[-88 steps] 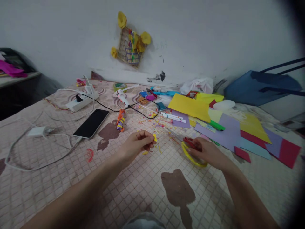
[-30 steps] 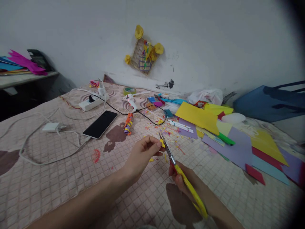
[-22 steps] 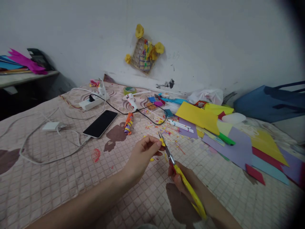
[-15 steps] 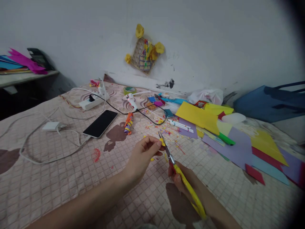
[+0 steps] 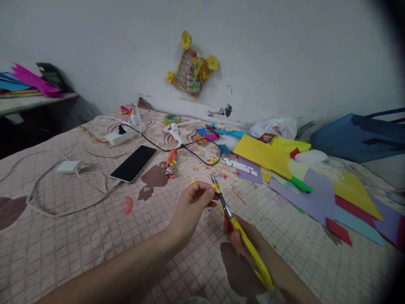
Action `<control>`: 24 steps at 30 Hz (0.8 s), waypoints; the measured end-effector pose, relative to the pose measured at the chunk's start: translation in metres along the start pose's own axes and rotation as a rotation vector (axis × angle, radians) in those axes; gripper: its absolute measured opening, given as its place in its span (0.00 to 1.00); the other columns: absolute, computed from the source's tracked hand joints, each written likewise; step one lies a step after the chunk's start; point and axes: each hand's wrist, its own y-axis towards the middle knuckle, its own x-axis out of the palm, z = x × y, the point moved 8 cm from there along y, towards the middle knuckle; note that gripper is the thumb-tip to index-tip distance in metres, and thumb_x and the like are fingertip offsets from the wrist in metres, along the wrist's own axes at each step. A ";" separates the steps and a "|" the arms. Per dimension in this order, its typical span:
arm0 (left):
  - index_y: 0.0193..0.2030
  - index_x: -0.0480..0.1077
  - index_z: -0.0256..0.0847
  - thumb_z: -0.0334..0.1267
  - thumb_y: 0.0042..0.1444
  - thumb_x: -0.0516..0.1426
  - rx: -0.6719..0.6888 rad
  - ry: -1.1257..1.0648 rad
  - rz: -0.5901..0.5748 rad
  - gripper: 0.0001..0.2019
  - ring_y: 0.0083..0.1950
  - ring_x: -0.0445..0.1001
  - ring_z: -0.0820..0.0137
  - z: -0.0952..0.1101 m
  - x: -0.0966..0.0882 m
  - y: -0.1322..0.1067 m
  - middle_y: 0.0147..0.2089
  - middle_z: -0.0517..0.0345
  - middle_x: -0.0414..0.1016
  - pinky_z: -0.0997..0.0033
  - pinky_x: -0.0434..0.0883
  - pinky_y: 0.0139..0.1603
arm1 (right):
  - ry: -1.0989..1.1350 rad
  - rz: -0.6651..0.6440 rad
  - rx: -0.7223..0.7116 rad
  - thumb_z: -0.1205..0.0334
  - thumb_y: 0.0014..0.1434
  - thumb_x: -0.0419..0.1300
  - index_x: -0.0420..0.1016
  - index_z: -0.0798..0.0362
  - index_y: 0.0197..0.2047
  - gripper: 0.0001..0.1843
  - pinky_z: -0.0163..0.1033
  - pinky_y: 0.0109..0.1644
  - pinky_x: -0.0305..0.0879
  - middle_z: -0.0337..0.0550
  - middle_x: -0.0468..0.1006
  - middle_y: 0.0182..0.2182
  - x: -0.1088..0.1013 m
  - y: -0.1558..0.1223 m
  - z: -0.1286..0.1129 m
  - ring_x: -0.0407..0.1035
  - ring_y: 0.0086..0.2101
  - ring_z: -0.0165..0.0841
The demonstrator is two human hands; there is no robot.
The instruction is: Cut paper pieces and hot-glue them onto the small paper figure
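Scissors [image 5: 245, 238], yellow and red handles, lower centre of the frame; gripped in the right hand [image 5: 239, 245], fingers curled about the handles, blades [image 5: 224, 202] slightly parted and aimed upper left. Yellow piece [image 5: 216, 188], small, frame centre; pinched between thumb and fingers of the left hand [image 5: 191, 207], edge at the blades, exact seating too small to tell. Judged good practice for the cut: fingertips well back from the cutting line, scissors steady, paper turned into them with short, light snips. Paper scraps [image 5: 218, 171], many, just beyond the hands. Yellow sheet [image 5: 262, 156], right of centre. Glue gun [image 5: 175, 134], white, upper centre. Phone [image 5: 133, 164], left of centre, lying on patterned cloth [image 5: 110, 240].
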 end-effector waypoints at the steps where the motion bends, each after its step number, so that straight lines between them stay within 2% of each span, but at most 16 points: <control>1: 0.30 0.69 0.38 0.38 0.52 0.58 -0.001 -0.001 -0.001 0.06 0.36 0.69 0.73 0.000 0.000 0.000 0.33 0.59 0.71 0.72 0.66 0.38 | 0.002 -0.001 -0.003 0.37 0.58 0.42 0.61 0.52 0.32 0.25 0.35 0.25 0.55 0.37 0.64 0.23 0.000 0.000 0.001 0.57 0.23 0.29; 11: 0.31 0.68 0.36 0.36 0.53 0.58 0.019 -0.011 -0.017 0.05 0.36 0.70 0.73 -0.001 -0.001 0.000 0.33 0.58 0.72 0.72 0.67 0.39 | -0.013 0.048 -0.015 0.41 0.58 0.44 0.62 0.52 0.30 0.23 0.36 0.26 0.56 0.38 0.66 0.22 -0.002 -0.001 0.002 0.59 0.23 0.30; 19: 0.32 0.68 0.36 0.37 0.54 0.58 0.025 0.024 -0.043 0.06 0.37 0.71 0.74 0.000 -0.001 0.002 0.34 0.58 0.73 0.72 0.68 0.41 | -0.096 0.069 0.063 0.52 0.56 0.48 0.61 0.52 0.27 0.13 0.37 0.27 0.60 0.39 0.68 0.23 -0.009 -0.003 -0.003 0.61 0.23 0.31; 24: 0.33 0.68 0.36 0.38 0.54 0.58 0.025 0.039 -0.065 0.06 0.36 0.72 0.75 0.001 -0.002 0.004 0.33 0.59 0.73 0.72 0.68 0.42 | -0.117 0.076 0.048 0.53 0.56 0.48 0.61 0.52 0.28 0.12 0.36 0.28 0.60 0.40 0.69 0.24 -0.012 -0.005 0.000 0.64 0.26 0.32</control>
